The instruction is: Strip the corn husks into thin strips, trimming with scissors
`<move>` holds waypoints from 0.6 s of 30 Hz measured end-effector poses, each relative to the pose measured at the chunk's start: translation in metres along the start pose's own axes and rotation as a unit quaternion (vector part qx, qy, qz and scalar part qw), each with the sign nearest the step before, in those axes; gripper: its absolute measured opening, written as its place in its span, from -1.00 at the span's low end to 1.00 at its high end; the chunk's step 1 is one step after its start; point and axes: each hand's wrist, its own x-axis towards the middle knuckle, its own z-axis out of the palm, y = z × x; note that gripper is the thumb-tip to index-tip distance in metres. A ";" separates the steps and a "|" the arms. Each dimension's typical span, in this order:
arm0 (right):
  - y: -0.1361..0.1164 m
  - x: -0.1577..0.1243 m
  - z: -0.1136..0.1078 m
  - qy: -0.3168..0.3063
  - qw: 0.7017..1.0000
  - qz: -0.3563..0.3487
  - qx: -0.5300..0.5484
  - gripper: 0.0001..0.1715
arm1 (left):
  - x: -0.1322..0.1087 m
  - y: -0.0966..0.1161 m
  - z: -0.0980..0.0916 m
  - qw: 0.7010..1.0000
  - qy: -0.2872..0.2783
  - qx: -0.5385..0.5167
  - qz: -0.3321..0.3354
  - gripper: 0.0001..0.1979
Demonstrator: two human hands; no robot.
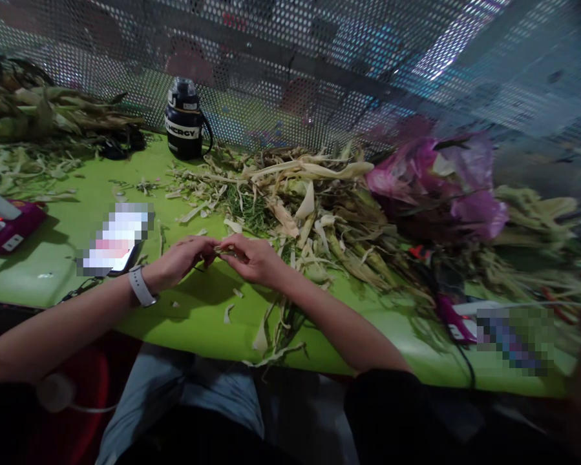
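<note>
My left hand (pixel 186 258), with a light watch strap at the wrist, and my right hand (pixel 254 259) meet fingertip to fingertip over the green table (pixel 200 326). Both are closed in a pinch on a small, thin piece of plant strip (pixel 218 250); the fingers cover most of it. Just beyond and to the right of my hands lies a heap of dry, pale husks and leaves (pixel 333 171). A tuft of thin green strands (pixel 246 210) sits in its near side. Scraps of husk (pixel 229 314) are scattered below my hands.
A phone (pixel 118 240) lies left of my hands. Behind it stands a dark bottle (pixel 183 129) against the perforated metal panel (pixel 265 77). More husks (pixel 42 113) are piled far left, near a magenta device (pixel 16 229). A pink plastic bag (pixel 464 171) and a second phone (pixel 513 345) are right.
</note>
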 end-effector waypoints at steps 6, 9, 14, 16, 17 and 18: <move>-0.004 0.004 -0.005 0.004 0.995 0.046 0.091 -0.85 | 0.003 -0.002 -0.003 0.999 0.014 0.050 0.009 -0.82; -0.007 0.006 -0.006 0.039 0.970 0.112 0.211 -0.66 | 0.004 -0.003 -0.005 0.997 0.013 0.072 0.019 -0.81; -0.011 0.011 -0.010 0.076 0.919 0.183 0.341 -0.47 | -0.001 0.000 -0.005 0.992 -0.017 0.103 0.065 -0.73; -0.012 0.013 -0.011 0.082 0.908 0.195 0.361 -0.45 | -0.003 0.001 -0.004 0.989 -0.043 0.109 0.086 -0.67; -0.012 0.013 -0.011 0.084 0.906 0.197 0.366 -0.45 | -0.004 0.002 -0.003 0.987 -0.061 0.116 0.093 -0.66; -0.011 0.013 -0.011 0.085 0.905 0.198 0.367 -0.44 | -0.005 0.003 -0.003 0.985 -0.079 0.121 0.098 -0.67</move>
